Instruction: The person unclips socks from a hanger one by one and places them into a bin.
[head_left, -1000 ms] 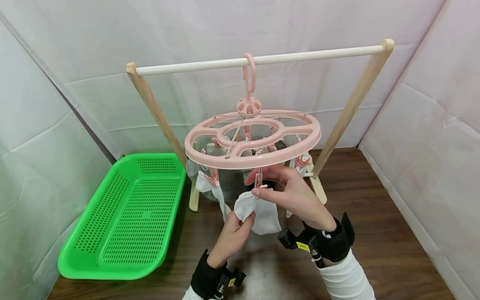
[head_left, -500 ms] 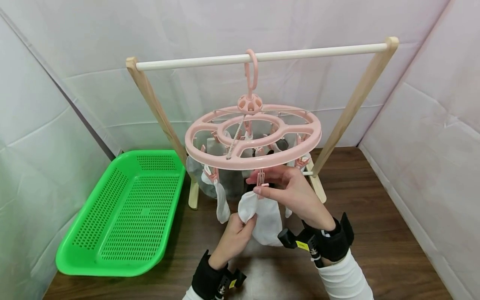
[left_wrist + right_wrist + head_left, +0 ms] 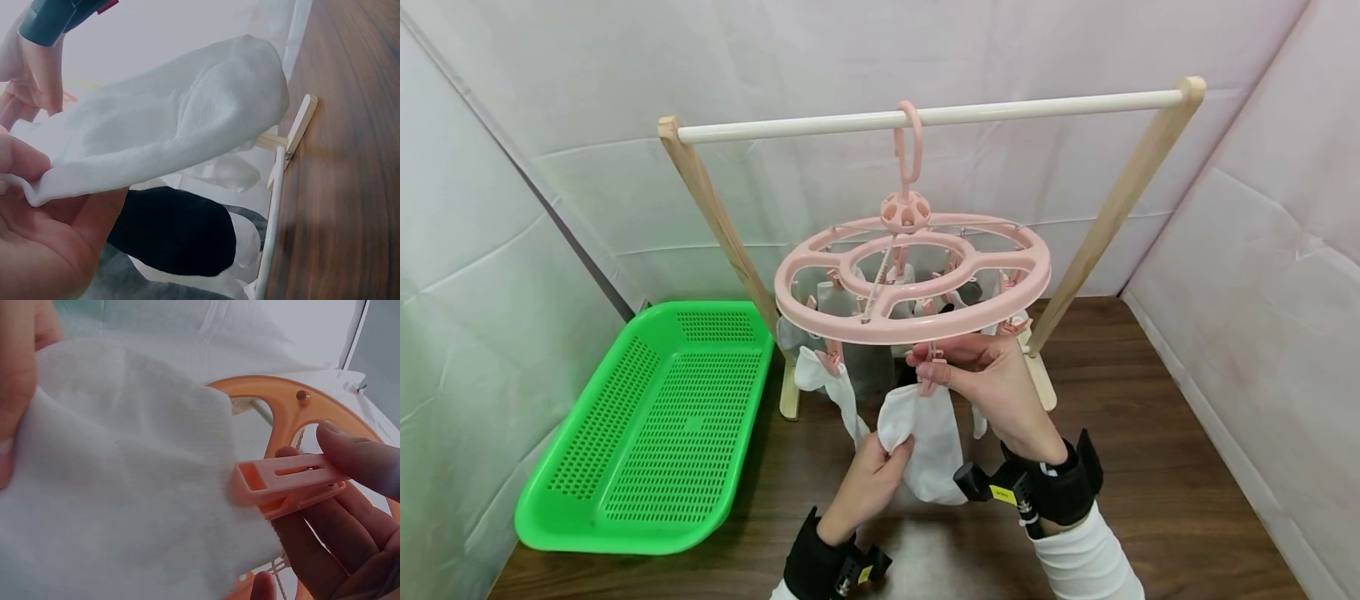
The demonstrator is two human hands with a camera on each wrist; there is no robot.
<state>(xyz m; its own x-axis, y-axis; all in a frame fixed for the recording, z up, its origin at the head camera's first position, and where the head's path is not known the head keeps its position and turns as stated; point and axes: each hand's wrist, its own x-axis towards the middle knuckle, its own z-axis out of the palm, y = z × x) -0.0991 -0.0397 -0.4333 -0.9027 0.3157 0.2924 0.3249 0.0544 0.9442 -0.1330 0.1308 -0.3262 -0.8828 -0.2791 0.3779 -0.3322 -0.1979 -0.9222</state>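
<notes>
A white sock (image 3: 934,446) hangs below the front of a round pink clip hanger (image 3: 913,332). My left hand (image 3: 868,479) pinches the sock's edge between thumb and fingers, as the left wrist view shows at close range. With thumb and fingertips my right hand (image 3: 992,387) holds a pink clothespin (image 3: 290,478) by its handle end. In the right wrist view the clothespin's tip is at the sock's edge; whether it bites the cloth is hard to tell. To the left, another white sock (image 3: 842,392) dangles from its own clothespin (image 3: 830,357).
The hanger hooks over a white rod (image 3: 1045,108) on a wooden stand (image 3: 1116,221). A green perforated basket (image 3: 692,425) stands on the brown table (image 3: 1150,467) at left. Grey cloth pieces (image 3: 868,371) and a black sock (image 3: 181,231) hang behind the hands.
The hanger and its clothespin have shifted slightly right, with both hands staying at the sock. The held sock's lower end hangs lower than before. The left-hand sock has swung.
</notes>
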